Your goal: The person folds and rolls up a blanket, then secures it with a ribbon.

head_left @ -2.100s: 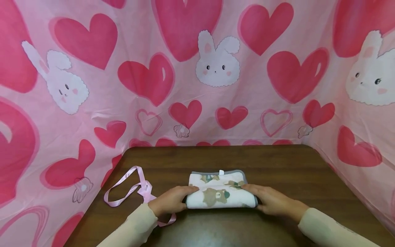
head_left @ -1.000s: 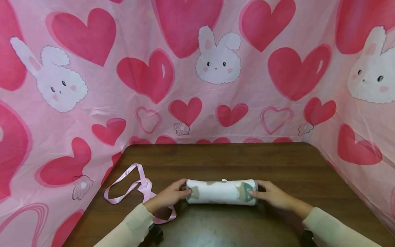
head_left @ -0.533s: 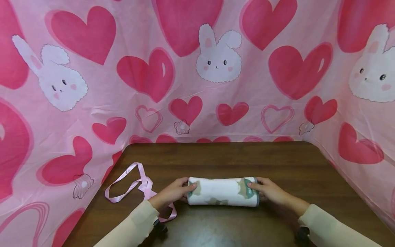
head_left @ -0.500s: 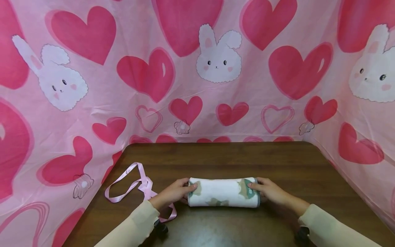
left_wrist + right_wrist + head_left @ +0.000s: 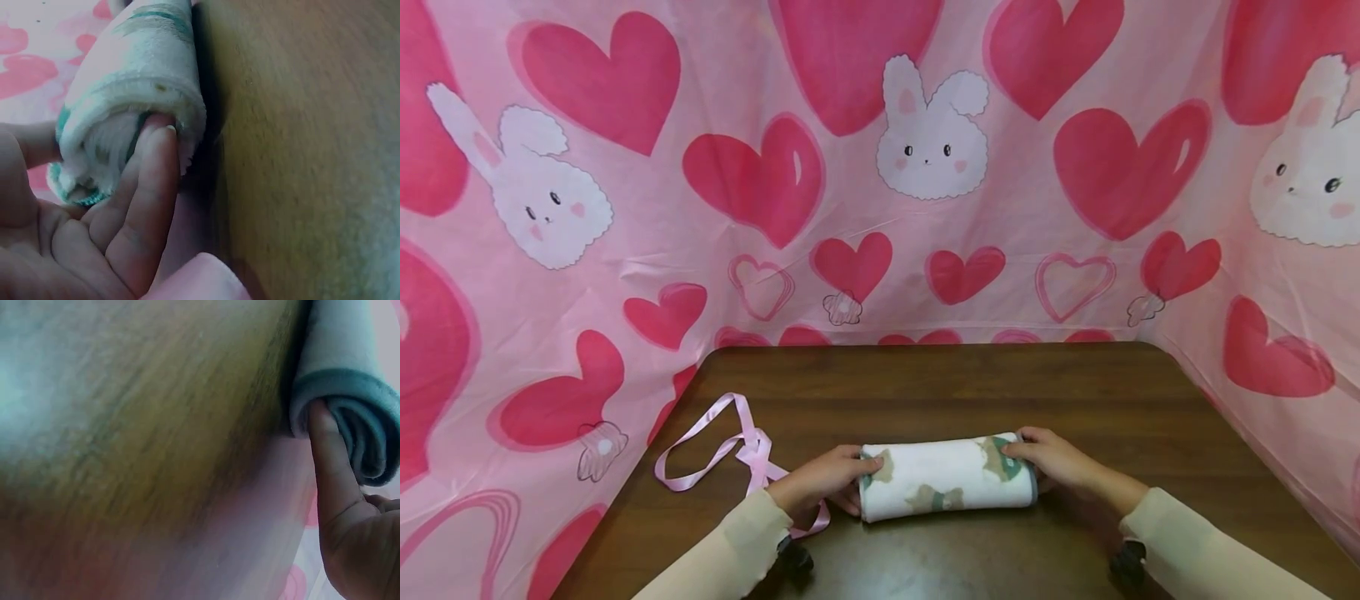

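Observation:
A white towel with brown bears and a grey-green edge lies rolled across the middle of the table. My left hand grips its left end, thumb on top. In the left wrist view, fingers of that hand reach into the open end of the roll. At the other end, my right hand holds the towel with its thumb over a bear. The right wrist view shows a finger tucked into the spiral of layers within the edging. The roll slants slightly, its left end nearer me.
A looped pink satin ribbon lies on the left of the brown wooden table, partly behind my left hand and forearm. A pink cloth with hearts and rabbits hangs round the back and sides.
The towel has gone from a wider, flatter bundle with its white tag showing to a narrower roll, turned so the tag is out of sight. Its left end has moved slightly toward me.

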Demonstrator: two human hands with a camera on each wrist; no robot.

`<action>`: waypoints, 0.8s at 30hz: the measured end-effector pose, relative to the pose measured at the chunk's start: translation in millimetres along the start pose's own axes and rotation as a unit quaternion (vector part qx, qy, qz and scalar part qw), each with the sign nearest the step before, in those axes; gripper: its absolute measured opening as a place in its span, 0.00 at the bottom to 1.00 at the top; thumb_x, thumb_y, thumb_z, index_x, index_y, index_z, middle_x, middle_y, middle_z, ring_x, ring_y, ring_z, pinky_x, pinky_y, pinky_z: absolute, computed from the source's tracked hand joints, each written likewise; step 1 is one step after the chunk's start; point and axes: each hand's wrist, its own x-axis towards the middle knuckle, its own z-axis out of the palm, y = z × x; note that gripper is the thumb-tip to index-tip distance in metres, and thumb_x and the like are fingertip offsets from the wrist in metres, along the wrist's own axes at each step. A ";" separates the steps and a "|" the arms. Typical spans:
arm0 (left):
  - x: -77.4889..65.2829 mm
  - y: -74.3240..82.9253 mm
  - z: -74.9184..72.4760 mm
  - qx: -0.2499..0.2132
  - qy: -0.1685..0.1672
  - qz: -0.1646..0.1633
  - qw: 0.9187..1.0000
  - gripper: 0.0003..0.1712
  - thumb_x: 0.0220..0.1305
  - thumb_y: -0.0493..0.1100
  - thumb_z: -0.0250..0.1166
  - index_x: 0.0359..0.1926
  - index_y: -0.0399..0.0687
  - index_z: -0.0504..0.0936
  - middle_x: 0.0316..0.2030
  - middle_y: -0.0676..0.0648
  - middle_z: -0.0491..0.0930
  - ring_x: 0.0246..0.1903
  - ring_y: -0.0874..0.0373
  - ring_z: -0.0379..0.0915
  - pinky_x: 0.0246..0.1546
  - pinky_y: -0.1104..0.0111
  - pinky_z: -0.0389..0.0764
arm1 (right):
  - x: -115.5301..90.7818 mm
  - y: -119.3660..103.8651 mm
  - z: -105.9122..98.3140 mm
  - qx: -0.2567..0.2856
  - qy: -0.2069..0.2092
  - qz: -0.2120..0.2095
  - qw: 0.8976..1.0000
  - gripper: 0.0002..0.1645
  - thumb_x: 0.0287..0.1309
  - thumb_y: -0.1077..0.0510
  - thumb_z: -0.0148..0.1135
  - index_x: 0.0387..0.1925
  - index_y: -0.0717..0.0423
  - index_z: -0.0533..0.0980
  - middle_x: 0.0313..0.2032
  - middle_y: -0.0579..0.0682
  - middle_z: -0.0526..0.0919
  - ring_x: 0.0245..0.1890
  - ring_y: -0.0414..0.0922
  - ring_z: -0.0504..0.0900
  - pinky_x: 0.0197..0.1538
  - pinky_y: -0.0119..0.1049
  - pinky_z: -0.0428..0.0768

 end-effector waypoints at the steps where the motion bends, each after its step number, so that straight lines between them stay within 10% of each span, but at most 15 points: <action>1: 0.2 -0.9 0.1 0.004 0.005 -0.002 1.000 0.22 0.68 0.56 0.60 0.45 0.39 0.76 0.23 0.44 0.80 0.17 0.55 0.77 0.21 0.60 0.81 | 0.8 0.0 0.9 -0.006 0.004 0.006 1.000 0.21 0.66 0.47 0.58 0.42 0.64 0.71 0.35 0.55 0.78 0.31 0.49 0.80 0.31 0.49 0.81; 7: 3.2 0.1 0.8 0.067 0.057 0.012 0.996 0.21 0.66 0.53 0.63 0.42 0.37 0.75 0.23 0.43 0.78 0.15 0.54 0.76 0.18 0.60 0.80 | 5.8 -0.7 2.6 -0.078 0.045 0.029 0.995 0.25 0.64 0.43 0.59 0.42 0.64 0.75 0.34 0.55 0.78 0.31 0.49 0.78 0.28 0.49 0.81; 10: 3.2 7.0 2.3 0.167 0.105 0.047 0.979 0.22 0.64 0.55 0.65 0.41 0.39 0.73 0.25 0.46 0.76 0.18 0.56 0.75 0.20 0.62 0.79 | 6.2 -1.7 2.0 -0.113 0.050 0.026 0.992 0.23 0.63 0.44 0.61 0.41 0.63 0.75 0.35 0.55 0.77 0.33 0.50 0.78 0.27 0.49 0.81; 12: 3.5 12.1 4.5 0.258 0.151 0.082 0.951 0.22 0.63 0.56 0.66 0.41 0.42 0.73 0.26 0.49 0.75 0.22 0.57 0.73 0.23 0.63 0.77 | 5.6 -3.0 2.4 -0.169 0.062 -0.005 0.984 0.23 0.63 0.45 0.61 0.44 0.61 0.75 0.39 0.56 0.79 0.37 0.51 0.78 0.33 0.51 0.80; 15: 3.8 18.3 11.1 0.388 0.210 0.158 0.883 0.17 0.63 0.52 0.66 0.44 0.45 0.76 0.32 0.50 0.77 0.31 0.56 0.74 0.32 0.60 0.76 | 5.7 -3.9 5.6 -0.281 0.093 -0.103 0.950 0.20 0.63 0.50 0.62 0.50 0.59 0.76 0.47 0.54 0.79 0.44 0.52 0.78 0.42 0.52 0.78; 19: 6.9 22.6 23.3 0.476 0.218 0.290 0.801 0.10 0.65 0.39 0.62 0.47 0.44 0.81 0.42 0.49 0.81 0.42 0.54 0.78 0.45 0.59 0.78 | 7.0 -4.8 12.5 -0.410 0.130 -0.284 0.857 0.21 0.55 0.65 0.65 0.52 0.58 0.78 0.54 0.55 0.77 0.52 0.52 0.77 0.49 0.50 0.77; 22: 9.0 23.5 30.3 0.513 0.200 0.355 0.756 0.15 0.63 0.32 0.60 0.50 0.42 0.82 0.46 0.46 0.82 0.48 0.52 0.78 0.50 0.58 0.76 | 6.0 -6.8 17.3 -0.465 0.125 -0.392 0.783 0.27 0.46 0.76 0.63 0.51 0.60 0.80 0.56 0.57 0.77 0.56 0.53 0.76 0.50 0.49 0.78; 24: 9.2 23.3 33.9 0.543 0.185 0.366 0.733 0.17 0.62 0.32 0.59 0.53 0.40 0.80 0.49 0.45 0.81 0.51 0.52 0.77 0.54 0.57 0.74 | 3.4 -7.6 19.8 -0.486 0.108 -0.431 0.752 0.31 0.42 0.79 0.61 0.52 0.63 0.79 0.55 0.57 0.78 0.56 0.54 0.77 0.51 0.48 0.77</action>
